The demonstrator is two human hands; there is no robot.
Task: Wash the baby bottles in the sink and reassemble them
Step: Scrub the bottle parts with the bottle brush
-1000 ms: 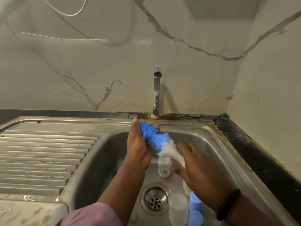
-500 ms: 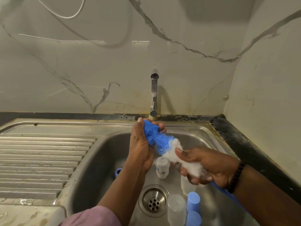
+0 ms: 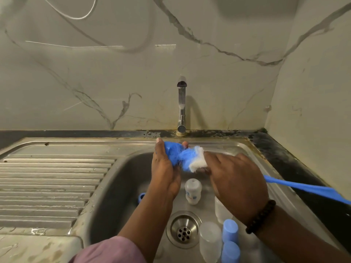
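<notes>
Over the steel sink (image 3: 121, 179), both my hands hold a blue and white bottle brush (image 3: 185, 158). My left hand (image 3: 164, 168) grips its blue tip. My right hand (image 3: 235, 183) grips the white bristles, and the brush's blue handle (image 3: 303, 188) sticks out to the right. Below them a small clear baby bottle (image 3: 192, 191) stands upright on the sink floor. Near the drain (image 3: 183, 229) stand a clear cap (image 3: 209, 241) and two blue caps (image 3: 230, 230). Another clear piece (image 3: 220, 211) is partly hidden by my right wrist.
A chrome tap (image 3: 181, 107) stands at the back wall; no water stream shows. A ribbed draining board (image 3: 47, 186) lies on the left. A dark counter edge (image 3: 296, 168) runs along the right. A small blue part (image 3: 141, 196) peeks out behind my left forearm.
My right hand slid along the bristles toward the blue tip and now covers most of the white part. The blue handle has swung into view on the right.
</notes>
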